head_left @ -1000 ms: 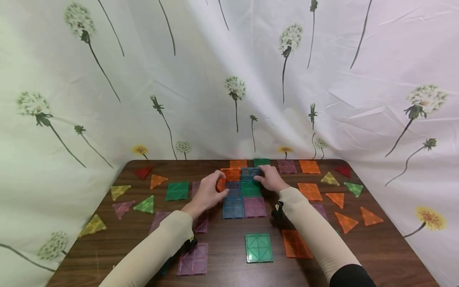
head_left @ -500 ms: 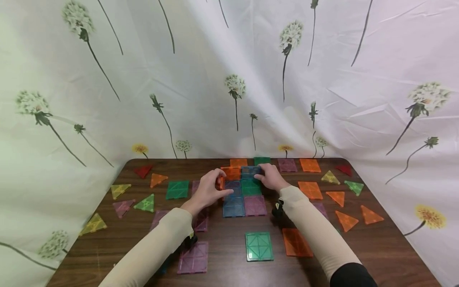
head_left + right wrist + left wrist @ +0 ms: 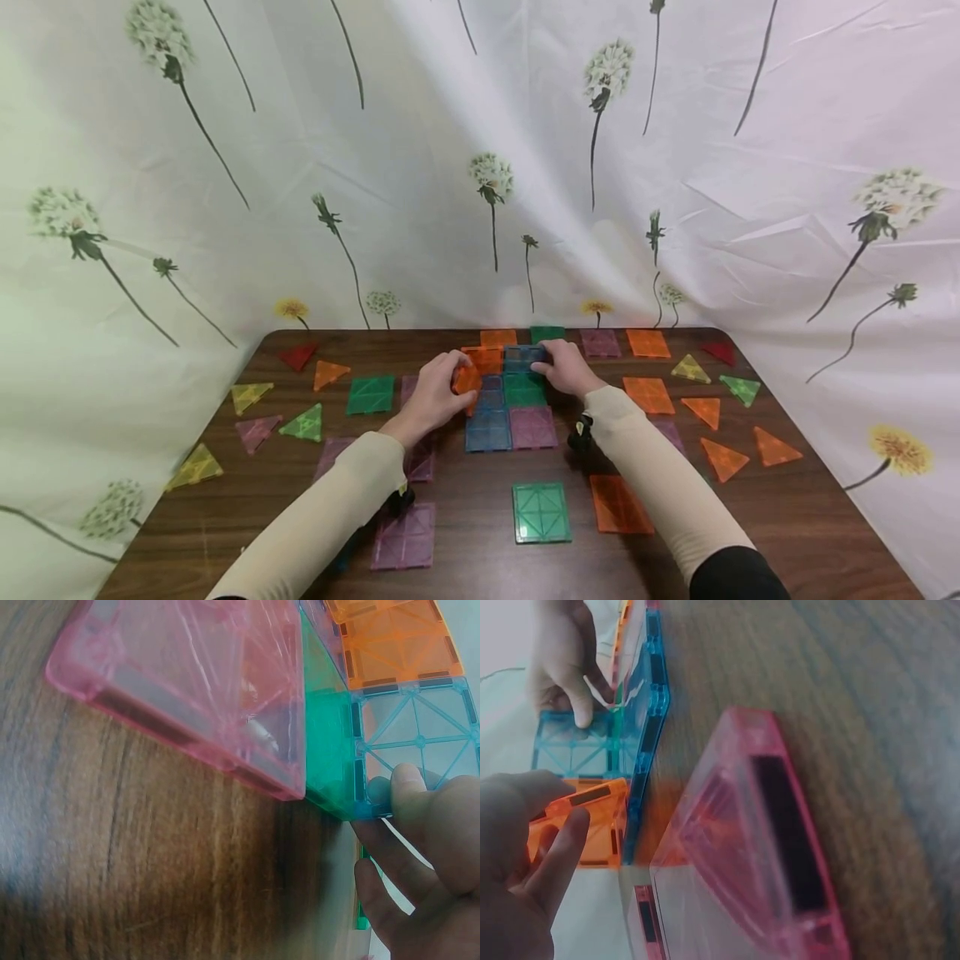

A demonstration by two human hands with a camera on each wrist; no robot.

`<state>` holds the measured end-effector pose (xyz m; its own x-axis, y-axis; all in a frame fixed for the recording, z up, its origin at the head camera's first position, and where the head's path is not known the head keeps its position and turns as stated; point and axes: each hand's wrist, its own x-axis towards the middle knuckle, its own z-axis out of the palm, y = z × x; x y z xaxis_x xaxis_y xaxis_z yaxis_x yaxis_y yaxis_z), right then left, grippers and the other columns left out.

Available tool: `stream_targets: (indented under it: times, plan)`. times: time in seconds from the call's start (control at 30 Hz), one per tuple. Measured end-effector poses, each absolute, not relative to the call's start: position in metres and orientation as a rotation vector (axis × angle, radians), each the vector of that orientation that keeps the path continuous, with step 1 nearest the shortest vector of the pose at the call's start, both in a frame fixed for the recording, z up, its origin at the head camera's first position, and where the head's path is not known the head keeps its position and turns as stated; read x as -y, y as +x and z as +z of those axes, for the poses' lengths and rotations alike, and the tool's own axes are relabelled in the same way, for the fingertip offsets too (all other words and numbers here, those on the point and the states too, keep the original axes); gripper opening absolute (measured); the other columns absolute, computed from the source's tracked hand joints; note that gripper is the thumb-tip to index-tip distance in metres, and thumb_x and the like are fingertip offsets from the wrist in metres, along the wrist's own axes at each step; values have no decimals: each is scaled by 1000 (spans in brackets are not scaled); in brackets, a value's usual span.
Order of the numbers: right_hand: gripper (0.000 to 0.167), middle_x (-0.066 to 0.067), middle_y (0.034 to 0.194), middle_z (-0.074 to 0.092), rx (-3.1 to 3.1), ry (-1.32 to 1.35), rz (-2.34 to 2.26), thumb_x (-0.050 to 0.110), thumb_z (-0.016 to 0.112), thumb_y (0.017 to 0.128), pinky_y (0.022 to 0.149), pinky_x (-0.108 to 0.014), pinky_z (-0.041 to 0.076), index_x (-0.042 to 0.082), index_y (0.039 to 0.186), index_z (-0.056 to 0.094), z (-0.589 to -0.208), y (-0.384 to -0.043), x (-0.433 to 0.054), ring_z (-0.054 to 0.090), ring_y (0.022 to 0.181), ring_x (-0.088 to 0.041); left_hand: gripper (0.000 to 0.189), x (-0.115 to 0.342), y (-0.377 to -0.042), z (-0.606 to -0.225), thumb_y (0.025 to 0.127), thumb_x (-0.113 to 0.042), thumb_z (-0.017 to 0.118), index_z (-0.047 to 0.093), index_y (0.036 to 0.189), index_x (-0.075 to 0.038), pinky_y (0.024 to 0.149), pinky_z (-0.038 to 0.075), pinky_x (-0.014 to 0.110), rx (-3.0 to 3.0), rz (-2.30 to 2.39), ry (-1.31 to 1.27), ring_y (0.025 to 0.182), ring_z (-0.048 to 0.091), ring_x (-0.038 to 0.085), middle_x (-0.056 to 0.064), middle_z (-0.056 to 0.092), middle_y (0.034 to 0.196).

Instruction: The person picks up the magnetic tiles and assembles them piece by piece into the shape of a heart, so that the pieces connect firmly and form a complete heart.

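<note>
In the head view, my left hand (image 3: 431, 396) holds an orange square magnetic tile (image 3: 467, 381) upright and angled at the left edge of a flat block of tiles. My right hand (image 3: 567, 368) pinches a blue tile (image 3: 522, 360) that stands at the back of the block, thumb on its near face in the right wrist view. Beside it stands a second orange tile (image 3: 483, 360). The flat block has a purple tile (image 3: 533, 427), a green tile (image 3: 525, 390) and two blue tiles, the nearer blue tile (image 3: 488, 430) in full sight. My left fingers partly hide the held tile.
A loose green tile (image 3: 542, 512) and an orange tile (image 3: 619, 504) lie in front. Purple tiles, one being a near purple tile (image 3: 403, 537), lie by the left forearm. Several triangles lie at both sides, including a yellow triangle (image 3: 197, 468). A flowered cloth (image 3: 420, 208) hangs behind.
The orange tile in my left hand turned nearly edge-on half a second ago and now shows its face at an angle again. My right hand stays on the blue tile.
</note>
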<state>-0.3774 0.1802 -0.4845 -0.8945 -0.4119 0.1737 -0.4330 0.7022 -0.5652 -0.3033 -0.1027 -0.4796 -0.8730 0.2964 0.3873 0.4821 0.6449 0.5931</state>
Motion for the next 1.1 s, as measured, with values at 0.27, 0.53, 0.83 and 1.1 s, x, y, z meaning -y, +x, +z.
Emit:
stream_targets:
  times: [0.27, 0.53, 0.83, 1.1]
  plan:
    - [14, -11, 103, 74, 2856, 710, 966, 15, 72, 102, 84, -42, 54, 3, 110, 72, -485, -377, -181, 62, 86, -21, 38, 96, -299, -481, 84, 2, 80, 62, 117, -5, 67, 54, 32, 2605, -979, -627, 81, 56, 20, 10, 63, 106]
    - [13, -10, 104, 74, 2874, 703, 977, 14, 72, 102, 87, -43, 54, 4, 110, 73, -484, -377, -180, 62, 89, -21, 35, 97, -302, -482, 84, 5, 79, 64, 114, -1, 66, 53, 31, 2559, -955, -605, 79, 56, 21, 11, 63, 103]
    - [16, -11, 106, 74, 2882, 700, 967, 16, 72, 102, 89, -44, 54, 4, 112, 73, -483, -377, -180, 63, 91, -22, 35, 106, -306, -481, 88, -12, 84, 63, 116, -3, 65, 45, 30, 2589, -1007, -694, 75, 49, 16, 4, 54, 90]
    - [15, -10, 105, 74, 2877, 706, 968, 16, 72, 102, 89, -44, 54, 4, 111, 72, -484, -377, -181, 63, 91, -22, 36, 115, -307, -481, 102, -31, 71, 65, 126, -4, 71, 50, 32, 2563, -1126, -684, 80, 57, 20, 5, 58, 95]
